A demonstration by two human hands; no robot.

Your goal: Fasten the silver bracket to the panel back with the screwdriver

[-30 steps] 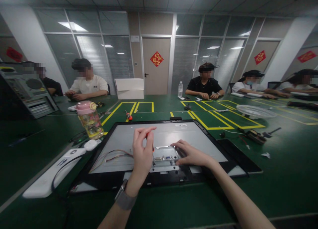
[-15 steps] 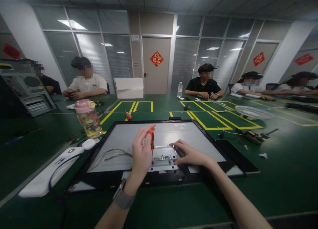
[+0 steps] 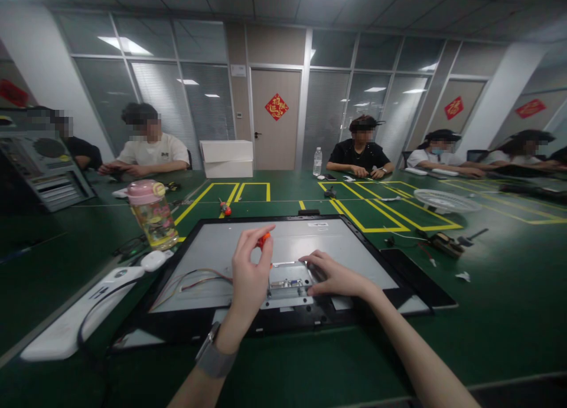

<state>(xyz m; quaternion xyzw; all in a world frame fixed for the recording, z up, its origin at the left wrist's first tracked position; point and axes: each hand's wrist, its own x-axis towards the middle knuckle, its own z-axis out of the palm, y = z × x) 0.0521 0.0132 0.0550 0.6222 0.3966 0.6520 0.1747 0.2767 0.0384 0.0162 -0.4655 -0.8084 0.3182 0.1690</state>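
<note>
A monitor with its back cover off (image 3: pixel 354 245) lies face down on the green table before me. My left hand (image 3: pixel 248 275) is closed round a small orange-handled screwdriver (image 3: pixel 264 240), held upright with its tip at the left corner of a small metal board (image 3: pixel 290 281) near the panel's front edge. My right hand (image 3: pixel 333 274) rests on the right side of that board, fingers laid flat and pressing it. Coloured wires (image 3: pixel 195 281) run across the panel to the left of my left hand.
A pink-lidded bottle (image 3: pixel 152 215) stands at the left, with a white cover (image 3: pixel 84 307) and cable in front of it. A dark panel (image 3: pixel 420 275) lies right of the monitor, small tools (image 3: pixel 443 242) beyond. Several people sit round the table's far side.
My left hand has turned the screwdriver between its fingers, so less of the orange handle shows now. The right hand has stayed on the board. The view shifted slightly.
</note>
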